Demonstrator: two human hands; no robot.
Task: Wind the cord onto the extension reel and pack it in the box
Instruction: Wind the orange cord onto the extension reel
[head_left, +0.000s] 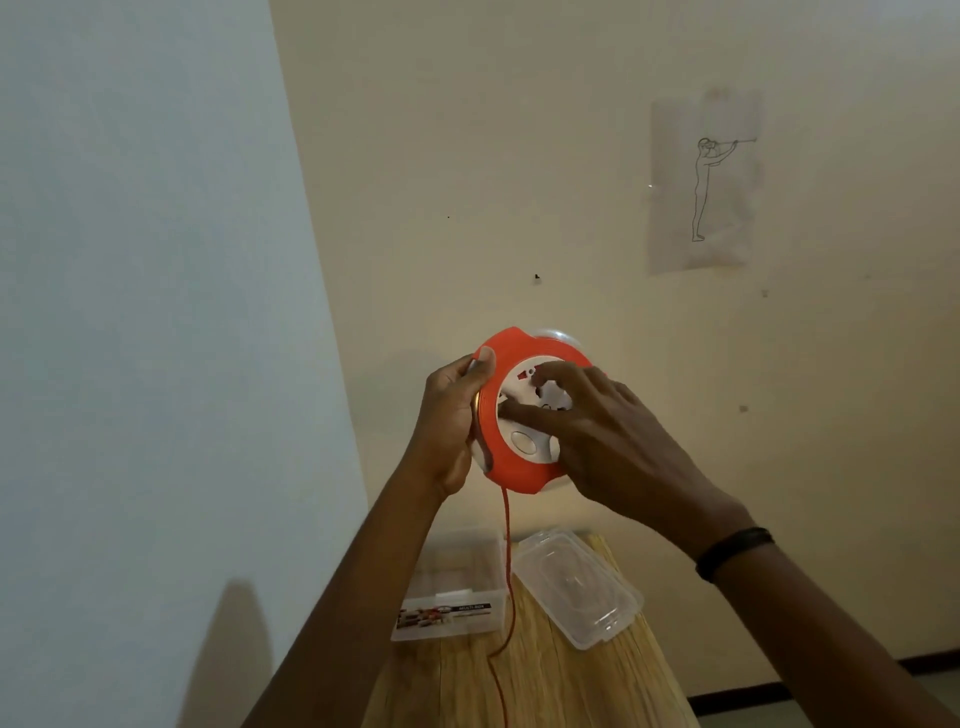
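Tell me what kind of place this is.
Probably a plain indoor room, perhaps a home: painted walls, a line drawing taped up, a wooden table with a clear plastic box.

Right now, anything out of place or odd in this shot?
Nothing damaged or spilled. A length of orange cord hangs unwound from the reel, trailing over the table. The lid lies askew beside the open box, apparently overhanging the table's edge.

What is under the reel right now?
The cord hangs from the reel down to a wooden table. A clear box and a lid lie there. The left arm covers part of the box's left side; its inside is blurred.
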